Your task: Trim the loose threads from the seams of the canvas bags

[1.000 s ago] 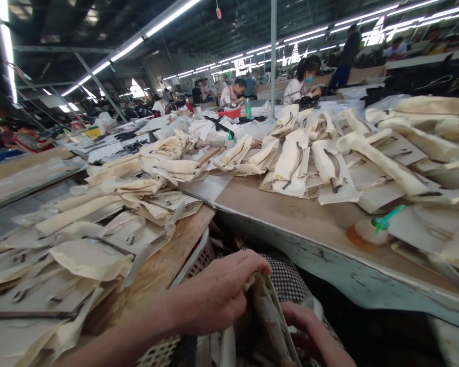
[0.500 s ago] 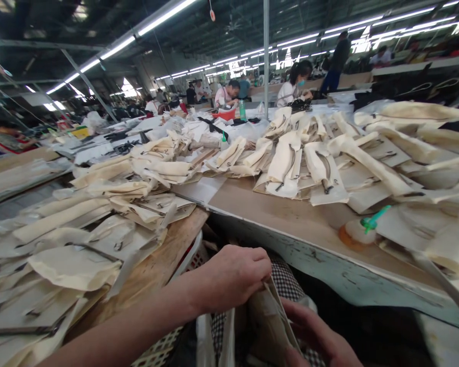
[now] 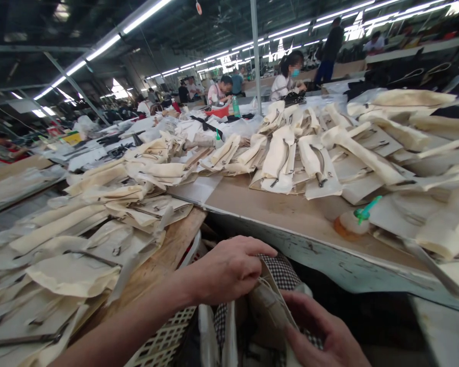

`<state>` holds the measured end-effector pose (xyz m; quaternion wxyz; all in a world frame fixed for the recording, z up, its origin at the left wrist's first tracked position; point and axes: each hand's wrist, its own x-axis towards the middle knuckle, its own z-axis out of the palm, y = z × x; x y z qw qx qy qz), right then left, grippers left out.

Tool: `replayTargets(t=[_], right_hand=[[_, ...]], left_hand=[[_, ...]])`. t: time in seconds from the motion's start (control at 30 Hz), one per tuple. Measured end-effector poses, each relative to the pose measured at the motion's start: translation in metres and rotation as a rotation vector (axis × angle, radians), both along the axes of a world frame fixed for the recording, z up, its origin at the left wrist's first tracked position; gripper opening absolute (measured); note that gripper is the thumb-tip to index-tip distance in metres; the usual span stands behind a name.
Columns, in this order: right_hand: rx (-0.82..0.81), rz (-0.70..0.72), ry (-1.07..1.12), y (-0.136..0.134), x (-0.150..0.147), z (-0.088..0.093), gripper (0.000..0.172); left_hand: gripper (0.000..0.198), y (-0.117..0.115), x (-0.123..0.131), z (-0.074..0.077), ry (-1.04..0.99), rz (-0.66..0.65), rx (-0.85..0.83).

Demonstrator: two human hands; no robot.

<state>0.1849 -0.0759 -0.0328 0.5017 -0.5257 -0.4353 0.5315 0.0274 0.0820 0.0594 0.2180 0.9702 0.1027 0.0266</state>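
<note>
My left hand (image 3: pixel 229 267) is closed on the upper end of a beige fabric piece (image 3: pixel 270 303) over my lap, its index finger stretched out past the edge. My right hand (image 3: pixel 321 329) grips the right edge of the same piece, thumb on the near face and fingers behind. The piece stands open towards me like a pouch, with a pale inner layer and dark bits low inside. Under it lies black-and-white checked cloth (image 3: pixel 277 272). Left of it hang whitish strips (image 3: pixel 207 331), partly out of view.
Beige pieces with dark zippers cover the left wooden table (image 3: pixel 176 244) and the brown-topped table (image 3: pixel 237 196). A glue bottle with a green nozzle (image 3: pixel 352 224) stands near the edge at right. A pale plastic basket (image 3: pixel 166 334) sits below my left forearm. People work farther back.
My left index finger has straightened, and the fabric piece gapes wider between my hands. My right hand keeps its hold. The whole view has shifted slightly.
</note>
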Motion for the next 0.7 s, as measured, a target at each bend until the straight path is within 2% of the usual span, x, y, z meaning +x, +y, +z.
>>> replayTargets(t=[0.17, 0.4, 0.57, 0.7], right_hand=[[-0.021, -0.121, 0.036, -0.001, -0.002, -0.008, 0.039], [-0.058, -0.017, 0.028, 0.003, 0.006, -0.004, 0.030], [-0.078, 0.044, -0.038, 0.005, 0.013, 0.004, 0.035], [-0.066, 0.051, -0.050, 0.005, 0.016, 0.004, 0.035]], left_hand=[[0.019, 0.004, -0.003, 0.002, -0.028, -0.073, -0.193], [0.023, 0.005, -0.002, -0.012, -0.137, -0.073, -0.268], [0.022, 0.005, 0.010, -0.008, -0.167, -0.193, -0.191], [0.022, 0.005, 0.020, 0.003, -0.057, -0.270, -0.048]])
